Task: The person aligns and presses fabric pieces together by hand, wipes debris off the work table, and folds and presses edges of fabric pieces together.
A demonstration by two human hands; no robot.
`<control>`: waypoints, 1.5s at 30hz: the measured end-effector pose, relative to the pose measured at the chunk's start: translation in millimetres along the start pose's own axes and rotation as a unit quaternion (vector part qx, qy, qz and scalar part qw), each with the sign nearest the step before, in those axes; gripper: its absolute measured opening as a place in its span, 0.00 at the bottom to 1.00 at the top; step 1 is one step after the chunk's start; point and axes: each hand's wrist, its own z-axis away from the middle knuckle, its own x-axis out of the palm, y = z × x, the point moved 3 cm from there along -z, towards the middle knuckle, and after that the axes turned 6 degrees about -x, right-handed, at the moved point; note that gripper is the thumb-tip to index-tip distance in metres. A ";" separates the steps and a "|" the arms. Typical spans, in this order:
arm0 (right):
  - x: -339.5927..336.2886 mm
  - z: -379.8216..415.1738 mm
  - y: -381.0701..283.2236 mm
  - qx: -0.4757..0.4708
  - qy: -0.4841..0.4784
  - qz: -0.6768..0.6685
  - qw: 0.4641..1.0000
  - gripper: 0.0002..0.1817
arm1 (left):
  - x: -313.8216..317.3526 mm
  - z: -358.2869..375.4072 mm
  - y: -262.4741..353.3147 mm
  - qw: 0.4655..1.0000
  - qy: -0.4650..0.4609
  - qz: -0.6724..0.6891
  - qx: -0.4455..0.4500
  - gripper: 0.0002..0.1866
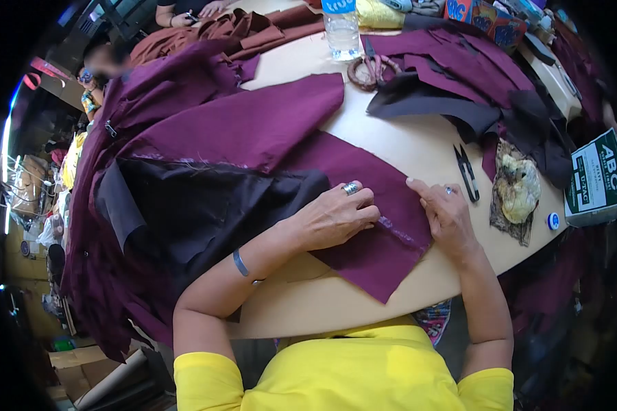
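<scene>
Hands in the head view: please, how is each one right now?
Left hand: closed, fingers curled on purple cloth; pinch cannot be told.
Right hand: partly open, one finger extended by the cloth's edge.

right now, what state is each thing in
left hand: fingers curled on the purple cloth
right hand: partly open, at the cloth's edge
purple cloth: spread under the hands
black cloth: rumpled
bottle: upright, water inside
snips: lying down, blades apart
scissors: lying down, can't tell if open
blue cap: loose on the table
</scene>
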 end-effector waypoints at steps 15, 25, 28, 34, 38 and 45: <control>0.1 2.7 2.1 0.031 -0.022 -0.043 0.998 0.26 | -3.9 -0.3 -5.3 0.999 -0.033 -0.036 -0.005 0.06; 0.5 3.1 3.4 0.038 -0.045 -0.038 0.998 0.25 | -12.3 0.3 -9.0 0.988 -0.035 -0.146 0.031 0.11; 1.1 3.0 3.4 0.034 -0.031 -0.043 0.998 0.25 | -13.3 2.2 -17.7 0.987 -0.047 -0.153 0.007 0.13; 1.6 3.6 4.0 0.039 -0.035 -0.042 0.998 0.24 | -8.0 7.4 -18.8 0.987 0.001 -0.155 0.029 0.10; 1.2 3.3 4.2 0.037 -0.040 -0.031 0.998 0.23 | -7.5 12.2 -21.2 0.989 -0.025 -0.144 0.026 0.09; 0.6 3.7 3.2 0.040 -0.040 -0.033 0.998 0.22 | -16.5 12.1 -15.7 0.985 -0.094 -0.147 0.017 0.08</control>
